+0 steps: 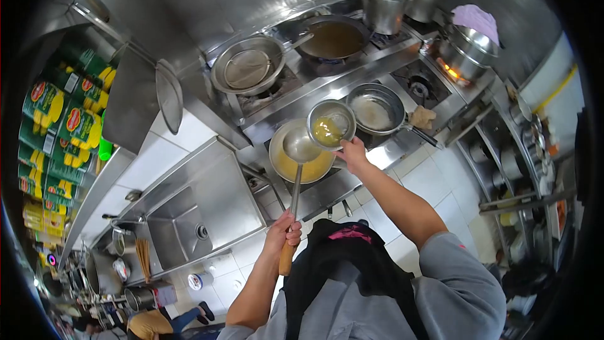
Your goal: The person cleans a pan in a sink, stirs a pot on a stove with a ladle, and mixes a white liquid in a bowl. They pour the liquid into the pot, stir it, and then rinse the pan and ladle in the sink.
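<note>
Head view: one camera, looking down past both hands at the stove.
Ladle: its shaft (296, 184) passes through the left hand (285, 234), the fingers wrapped snugly round the handle, with the wooden end sticking out toward the body; the long axis runs forward from those fingers, leaning slightly right.
Ladle scoop: ahead of the left fingers, over the yellow-filled pan (276, 146); the left hand is the one on its handle.
Small bowl: this metal bowl (341, 114), with yellow liquid in it, lies just ahead and left of the right hand (353, 154), whose fingers pinch its near edge.
Between them: bowl and scoop overlap in this view, the bowl to the right; whether they touch, I cannot tell.
Frying pan: the pan (396, 106) sits ahead and right of the right fingers, just beside the bowl, its handle (423, 136) slanting back to the right; a crumpled cloth (422, 117) is near it.
In the way: the small bowl hides part of the yellow-filled pan's far right side.
Farther ahead: the brown-liquid wok (365, 33), beyond both hands.
</note>
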A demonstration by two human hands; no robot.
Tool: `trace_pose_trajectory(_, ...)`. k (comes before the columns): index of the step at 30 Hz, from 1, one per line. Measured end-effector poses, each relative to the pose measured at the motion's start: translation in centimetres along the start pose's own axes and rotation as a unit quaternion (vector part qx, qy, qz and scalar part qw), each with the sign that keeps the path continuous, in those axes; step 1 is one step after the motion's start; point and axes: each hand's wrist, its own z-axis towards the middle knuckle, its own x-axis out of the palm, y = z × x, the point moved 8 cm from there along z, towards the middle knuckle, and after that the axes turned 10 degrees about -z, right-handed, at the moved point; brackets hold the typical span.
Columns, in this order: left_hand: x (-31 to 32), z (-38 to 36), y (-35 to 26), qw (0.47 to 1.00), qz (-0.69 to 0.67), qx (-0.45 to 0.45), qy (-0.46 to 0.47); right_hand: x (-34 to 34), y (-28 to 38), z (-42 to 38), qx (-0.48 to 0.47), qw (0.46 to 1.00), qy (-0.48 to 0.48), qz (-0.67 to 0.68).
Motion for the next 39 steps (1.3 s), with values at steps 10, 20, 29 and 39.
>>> trace_pose_trajectory(10,2.0,0.9,1.5,0.998,-0.064,0.002,-0.015,3.9,0.6,5.5,-0.103,0.967,-0.03,-0.231)
trace_pose_trajectory(20,1.9,0.2,0.5,0.998,-0.047,0.018,-0.042,4.4,1.2,5.0,-0.12,0.95,-0.026,-0.287)
trace_pose_trajectory(29,0.2,-0.2,-0.8,0.998,-0.056,-0.017,-0.019,4.3,0.7,2.8,-0.069,0.977,-0.016,-0.203)
trace_pose_trajectory(39,-2.8,-0.7,-3.7,1.0,0.009,-0.014,-0.023,4.4,-2.4,-0.4,0.131,0.982,0.058,0.124)
